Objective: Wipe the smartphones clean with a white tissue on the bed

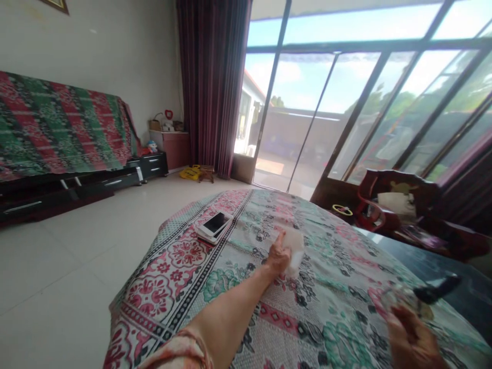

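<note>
My left hand reaches out over the patterned tablecloth, its fingers closed around the near edge of a pale, translucent, roughly rectangular object. Blur hides what that object is. At the lower right, my right hand is curled and smeared by motion. Just beyond its fingers is a blurred clear thing, and a black object lies beside it. Whether the fingers grip the clear thing is hard to make out. Left of my left hand, a white smartphone rests tilted on another flat white item.
Along the left wall stands a black cabinet next to a long shape under a striped cloth. A yellow bag sits on the floor by the curtain. A dark wooden chair stands beyond the table at right.
</note>
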Available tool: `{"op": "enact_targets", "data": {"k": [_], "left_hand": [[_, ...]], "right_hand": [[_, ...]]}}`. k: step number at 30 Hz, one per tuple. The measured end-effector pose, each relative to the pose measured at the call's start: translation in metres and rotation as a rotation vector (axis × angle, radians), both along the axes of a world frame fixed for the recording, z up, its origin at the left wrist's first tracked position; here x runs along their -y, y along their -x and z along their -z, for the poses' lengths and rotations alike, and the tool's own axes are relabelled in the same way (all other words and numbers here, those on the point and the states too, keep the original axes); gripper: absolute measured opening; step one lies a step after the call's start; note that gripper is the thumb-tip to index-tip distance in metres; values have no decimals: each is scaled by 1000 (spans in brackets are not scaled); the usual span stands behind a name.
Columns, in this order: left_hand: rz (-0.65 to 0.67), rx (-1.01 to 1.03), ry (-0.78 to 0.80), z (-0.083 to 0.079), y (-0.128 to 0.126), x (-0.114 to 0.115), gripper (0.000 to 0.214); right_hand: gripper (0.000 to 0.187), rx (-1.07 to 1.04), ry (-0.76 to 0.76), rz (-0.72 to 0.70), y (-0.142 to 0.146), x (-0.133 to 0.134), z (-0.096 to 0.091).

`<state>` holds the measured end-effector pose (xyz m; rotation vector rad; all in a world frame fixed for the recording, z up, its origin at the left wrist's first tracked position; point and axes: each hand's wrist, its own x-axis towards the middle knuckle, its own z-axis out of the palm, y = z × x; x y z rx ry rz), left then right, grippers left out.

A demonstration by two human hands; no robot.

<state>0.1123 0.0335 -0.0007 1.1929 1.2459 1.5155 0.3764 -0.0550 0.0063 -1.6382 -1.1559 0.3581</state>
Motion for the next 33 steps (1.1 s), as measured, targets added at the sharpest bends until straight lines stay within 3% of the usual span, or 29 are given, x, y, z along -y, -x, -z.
{"op": "enact_targets", "data": {"k": [3, 6, 12, 19, 23, 27, 33], "left_hand": [[112, -62, -33, 1, -13, 14, 72], [166, -187, -27, -1, -21, 28, 70], [229, -316, -62, 2, -25, 41, 64], [251, -339, -59, 8, -25, 43, 61], [145, -305, -16, 5, -25, 45, 56], [14, -394, -43, 4, -27, 47, 51], [95, -640, -211, 5, -33, 54, 50]], "right_hand": [[66, -209, 142, -278, 44, -7, -2], [71, -263, 192, -388, 74, -15, -4], [74, -128, 244, -368, 93, -11, -11], [74, -101, 171, -354, 99, -8, -2], [70, -55, 195, -302, 100, -8, -3], [74, -127, 183, -305, 101, -4, -9], [69, -212, 139, -345, 104, 1, -16]]}}
